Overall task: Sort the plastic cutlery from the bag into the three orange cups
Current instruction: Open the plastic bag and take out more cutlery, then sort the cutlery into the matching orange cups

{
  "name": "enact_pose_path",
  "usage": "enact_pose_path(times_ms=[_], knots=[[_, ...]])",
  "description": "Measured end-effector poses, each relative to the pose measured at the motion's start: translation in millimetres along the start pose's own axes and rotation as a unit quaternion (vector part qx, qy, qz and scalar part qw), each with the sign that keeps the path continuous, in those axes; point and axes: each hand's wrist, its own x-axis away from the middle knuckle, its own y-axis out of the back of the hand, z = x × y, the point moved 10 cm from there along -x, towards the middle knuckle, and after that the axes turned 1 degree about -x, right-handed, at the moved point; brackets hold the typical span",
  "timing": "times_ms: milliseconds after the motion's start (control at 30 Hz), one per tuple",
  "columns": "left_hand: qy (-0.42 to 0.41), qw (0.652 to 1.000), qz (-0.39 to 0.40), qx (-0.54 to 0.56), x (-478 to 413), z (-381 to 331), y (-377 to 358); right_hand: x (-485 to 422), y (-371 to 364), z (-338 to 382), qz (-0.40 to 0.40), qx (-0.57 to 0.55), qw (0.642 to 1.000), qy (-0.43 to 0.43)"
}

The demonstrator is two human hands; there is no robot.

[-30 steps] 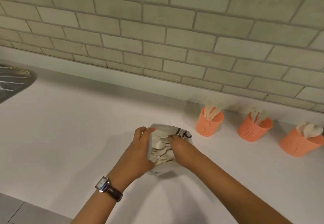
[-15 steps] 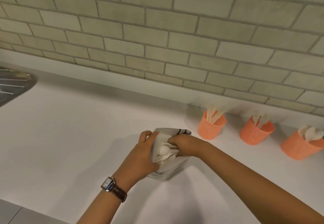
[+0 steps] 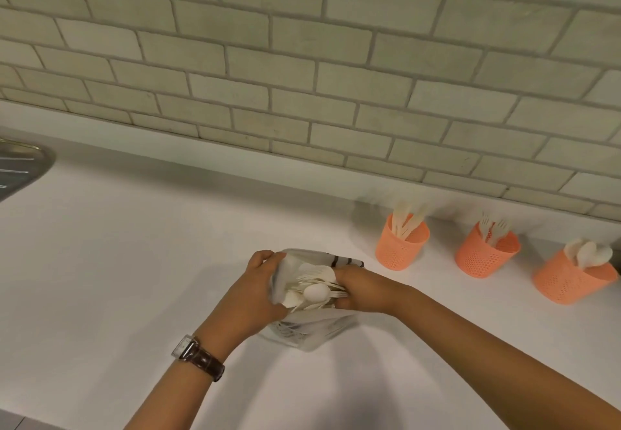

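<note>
The left hand (image 3: 255,290) grips the bag (image 3: 316,332) at its nine-o'clock rim on the tabletop (image 3: 134,261). The right hand (image 3: 364,290) curls around bunched cutlery (image 3: 314,291) inside. The orange cups (image 3: 480,260) stand toward two o'clock. Pulling mixed pieces out together could snag the bag, spilling them.

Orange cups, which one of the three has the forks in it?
The middle cup, with pronged forks poking out. The left cup holds flat knives, and the right cup holds rounded spoons.

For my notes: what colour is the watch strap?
Dark brown; the head view shows the strap on the left wrist.
</note>
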Motion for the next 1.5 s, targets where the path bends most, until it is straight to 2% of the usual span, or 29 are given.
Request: enact_pose_path(times_ms=[133,233,433,567,633,867,967,1033,1100,1200,1333,1500], knots=[[0.007,1.0,0.009,0.018,-1,15,11,9,16,2,-0.025,-0.051,0.998,-0.013],[0.003,0.997,0.031,0.066,-2,26,13,14,32,0,-0.064,-0.13,0.989,-0.033],[0.033,0.994,0.025,0.104,-3,36,16,15,50,1,-0.152,-0.325,0.932,-0.052],[0.034,0.991,0.021,0.13,-5,33,17,20,63,7,-0.181,-0.423,0.887,-0.037],[0.035,0.991,0.021,0.13,-5,32,17,24,69,10,-0.202,-0.481,0.852,-0.025],[0.014,0.997,0.01,0.079,-11,16,21,59,76,6,-0.297,-0.658,0.691,-0.032],[0.014,0.997,-0.053,0.051,-9,13,23,87,73,-3,-0.347,-0.686,0.638,-0.025],[0.003,0.993,-0.116,-0.029,-6,5,26,108,69,-13,-0.376,-0.692,0.615,-0.034],[-0.02,0.979,-0.182,-0.092,1,-16,28,131,66,-22,-0.397,-0.693,0.6,-0.043],[-0.089,0.97,-0.223,-0.048,9,-67,12,168,56,-42,-0.425,-0.689,0.583,-0.075],[-0.15,0.979,-0.118,0.075,2,-132,-63,216,44,-78,-0.441,-0.678,0.577,-0.118],[-0.078,0.975,-0.022,0.206,-15,-188,-172,277,48,-127,-0.45,-0.637,0.608,-0.147]])
